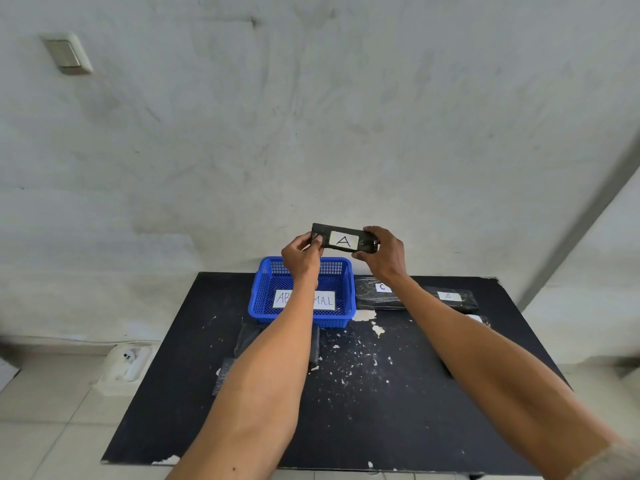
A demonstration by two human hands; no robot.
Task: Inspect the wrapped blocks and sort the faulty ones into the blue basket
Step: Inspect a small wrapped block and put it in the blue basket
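Item: black-wrapped block labelled A (343, 240), raised above the blue basket (341, 315); your left hand (302, 256) and right hand (382, 254) pinch its ends. Wrapping condition apparently intact, though indistinct.

Scuffed white wall (311, 116), pale switch plate (65, 53), light tiled floor (52, 427), chipped black table (381, 410)
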